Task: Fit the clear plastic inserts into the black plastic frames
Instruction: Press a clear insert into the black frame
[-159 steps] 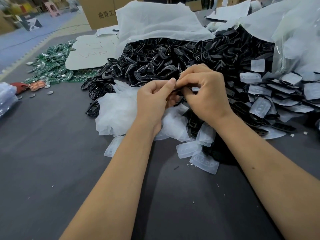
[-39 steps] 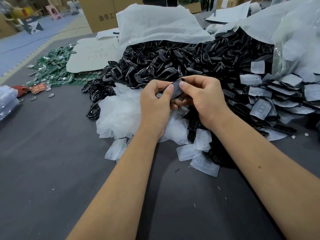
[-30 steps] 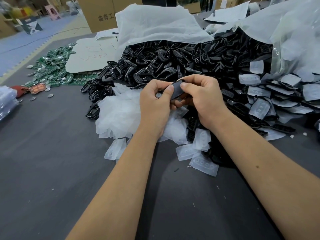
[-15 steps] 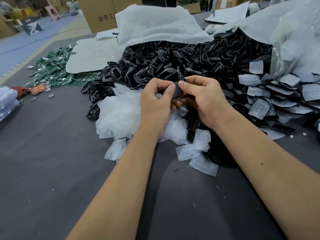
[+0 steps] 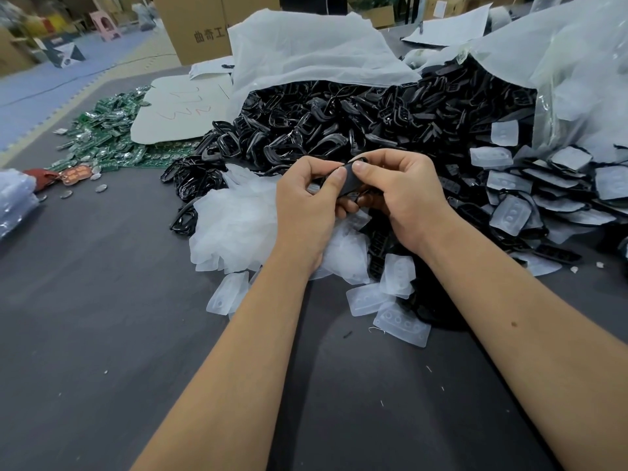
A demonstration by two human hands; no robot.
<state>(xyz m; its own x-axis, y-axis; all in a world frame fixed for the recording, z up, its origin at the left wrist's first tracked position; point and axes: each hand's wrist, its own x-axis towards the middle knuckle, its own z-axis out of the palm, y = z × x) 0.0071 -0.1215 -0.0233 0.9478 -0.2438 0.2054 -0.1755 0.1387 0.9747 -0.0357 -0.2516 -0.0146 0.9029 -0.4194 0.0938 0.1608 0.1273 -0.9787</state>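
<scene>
My left hand (image 5: 307,205) and my right hand (image 5: 401,195) meet above the table, both pinching one black plastic frame (image 5: 350,180) between thumbs and fingers. Whether a clear insert sits in it is hidden by my fingers. Behind them lies a big heap of black frames (image 5: 339,120) spilling from a plastic bag. Loose clear inserts (image 5: 401,322) lie on the table under my wrists, and a heap of them (image 5: 238,222) sits to the left. Frames with inserts on them (image 5: 509,214) are piled at the right.
Green circuit boards (image 5: 102,141) are strewn at the far left beside a white sheet (image 5: 176,113). A cardboard box (image 5: 200,28) stands behind. Clear plastic bags (image 5: 13,198) lie at the left edge. The dark grey table top (image 5: 102,334) stretches in front.
Five seconds ago my fingers worked close around a piece with a clear insert showing. Since one second ago both hands keep pinching the black frame and have hardly shifted.
</scene>
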